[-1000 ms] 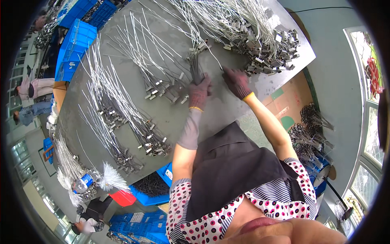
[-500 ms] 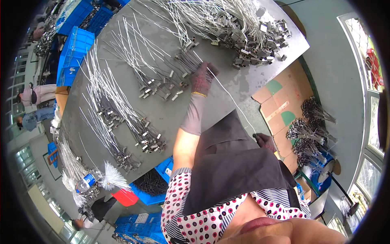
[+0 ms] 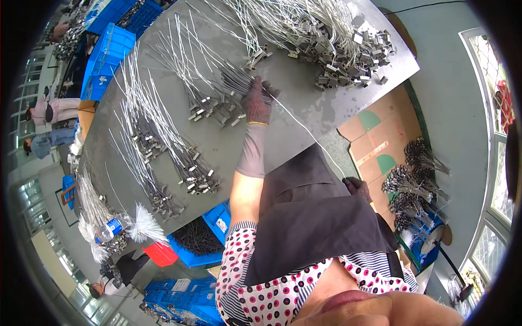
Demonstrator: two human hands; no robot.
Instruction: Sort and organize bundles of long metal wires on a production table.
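Note:
My left hand (image 3: 256, 102), in a dark reddish glove, is closed around a bundle of thin dark grey rods or sleeved wires (image 3: 236, 80) over the metal table (image 3: 293, 141). From beside that hand, a white wire (image 3: 298, 120) runs slantwise off the table edge to my right hand (image 3: 357, 189). The right hand, gloved in dark cloth, is closed on the wire's end by the apron; its fingers are partly hidden. Close to my left hand lies a group of wires with small metal blocks (image 3: 209, 108) at their ends.
A large heap of wires with metal blocks (image 3: 348, 54) covers the far right of the table. More wire bundles (image 3: 190, 176) lie on the left. Flattened cardboard (image 3: 375, 144) stands beyond the right edge, near hanging black bundles (image 3: 408, 185). Blue crates (image 3: 106, 62) stand left; people are farther off.
My left hand has moved slightly left with the dark bundle, whose rods now fan out more. The white wire still spans both hands. The view has shifted a little.

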